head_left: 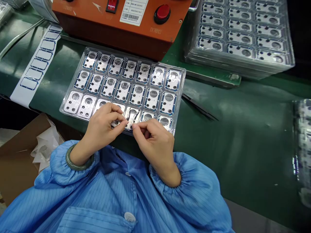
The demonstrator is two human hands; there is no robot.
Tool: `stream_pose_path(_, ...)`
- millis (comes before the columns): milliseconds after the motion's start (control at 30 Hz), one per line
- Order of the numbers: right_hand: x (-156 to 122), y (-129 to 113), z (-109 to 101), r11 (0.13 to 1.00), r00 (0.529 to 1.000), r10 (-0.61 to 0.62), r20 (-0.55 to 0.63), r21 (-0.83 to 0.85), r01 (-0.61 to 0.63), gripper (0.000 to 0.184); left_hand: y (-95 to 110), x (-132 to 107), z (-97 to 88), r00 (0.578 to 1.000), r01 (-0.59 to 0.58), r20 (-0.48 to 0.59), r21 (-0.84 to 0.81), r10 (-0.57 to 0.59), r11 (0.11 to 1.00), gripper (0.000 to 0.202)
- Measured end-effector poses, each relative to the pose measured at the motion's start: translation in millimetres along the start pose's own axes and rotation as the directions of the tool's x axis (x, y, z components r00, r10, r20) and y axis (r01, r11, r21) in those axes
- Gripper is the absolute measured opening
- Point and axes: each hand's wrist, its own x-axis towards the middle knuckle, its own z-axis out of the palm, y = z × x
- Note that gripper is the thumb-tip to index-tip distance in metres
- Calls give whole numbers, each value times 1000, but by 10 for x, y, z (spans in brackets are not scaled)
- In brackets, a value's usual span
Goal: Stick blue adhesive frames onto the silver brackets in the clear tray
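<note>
We are holding what looks like a thin dark frame (137, 115) at a plate (133, 117) in the nearest row of the tray (179, 97) on the desk (243, 136). Our left hand (105, 122) is pinching, thumb to forefinger, seemingly at one end of the frame; our right hand (156, 139) is pinching just beside it, though fingers are hiding the exact grip. We are judging the frame light, floppy and easily creased, best taken by its edges; the plate is looking stiff and slippery.

We viewed the left hand (103, 124) and right hand (156, 139) closely from one head-worn camera facing forward and down.
</note>
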Motion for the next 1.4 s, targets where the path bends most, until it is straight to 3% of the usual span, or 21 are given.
stream_pose_path(333, 19, 31, -40, 999, 998, -34, 61, 18, 33, 19, -81, -13, -33, 996, -51, 80, 26, 49, 998, 6)
stream_pose_path(700, 77, 86, -122, 997, 979, -80, 185, 38, 75, 15, -73, -5, -42, 993, -90, 81, 66, 84, 994, 4)
stream_pose_path(1000, 50, 72, -105, 993, 979, -97, 178, -46, 106, 16, -92, 8, -89, 986, -88, 145, 55, 80, 995, 5)
stream_pose_path(1233, 62, 75, -136, 995, 964, -35, 265, -79, 58, 9, -70, 68, -153, 962, -52, 270, 24, 43, 998, 7)
stream_pose_path(1400, 134, 8, -142, 984, 937, 27, 349, -173, 36, 13, -33, 91, -139, 958, -1, 285, 32, -8, 999, 5)
